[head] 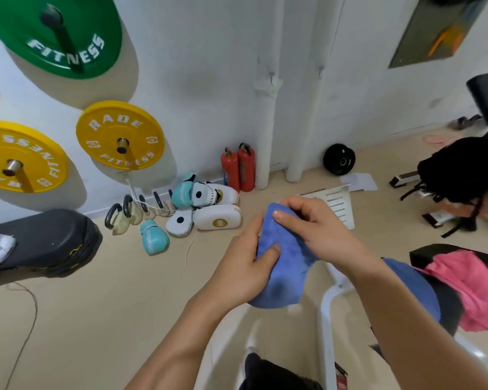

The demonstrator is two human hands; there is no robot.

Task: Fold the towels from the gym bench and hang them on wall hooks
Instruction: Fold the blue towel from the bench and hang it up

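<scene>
A blue towel (282, 266) hangs bunched between both my hands, above the floor. My left hand (248, 263) grips its left side, thumb pressed on the cloth. My right hand (313, 226) pinches its upper edge from the right. Part of the blue towel trails back to the black gym bench (445, 302) at the right. A pink towel (471, 285) lies crumpled on that bench. Two small wall hooks (271, 77) (320, 70) stick out of the white wall above.
Green and yellow weight plates (120, 136) hang on wall pegs at left. Boxing gloves and pads (203, 206), kettlebells and two red fire extinguishers (238, 168) crowd the wall's foot. A black punch bag (45, 243) lies left. The bench's white frame (326, 305) stands below my hands.
</scene>
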